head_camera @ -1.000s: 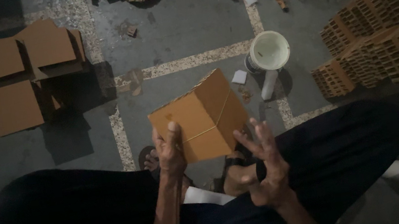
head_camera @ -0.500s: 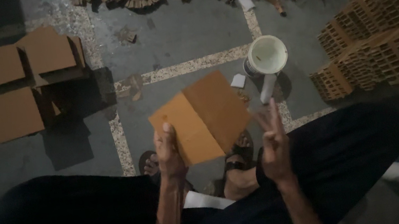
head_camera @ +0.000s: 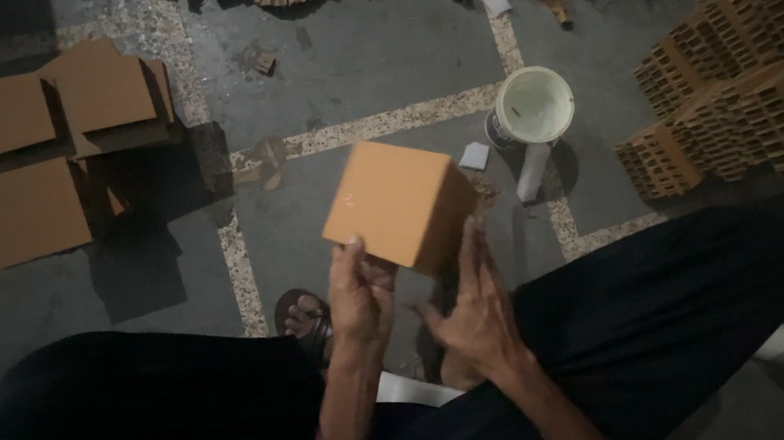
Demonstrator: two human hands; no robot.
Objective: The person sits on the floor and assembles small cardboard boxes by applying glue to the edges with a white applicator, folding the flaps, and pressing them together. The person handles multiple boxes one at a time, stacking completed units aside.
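While the brown cardboard box [head_camera: 398,201] sits up in front of my knees, I have it between both hands, above the grey floor [head_camera: 371,61]. My left hand [head_camera: 360,295] is under its near lower-left corner, thumb up against the big flat face and fingers curled beneath, so that hand carries it. My right hand [head_camera: 472,305] is flat and open, fingers straight and together, its edge laid along the box's darker right side without closing round anything. The box lies just ahead of and above both hands, tipped so one corner points down toward my wrists, and its broad lit face turns up and to the left. Of the two, the left hand is the closer and firmer contact; the right only touches. Off to the left, well apart, finished boxes [head_camera: 64,142] lie on the floor, a white bucket [head_camera: 534,108] stands beyond the box, and stacked cardboard dividers [head_camera: 756,71] fill the right.
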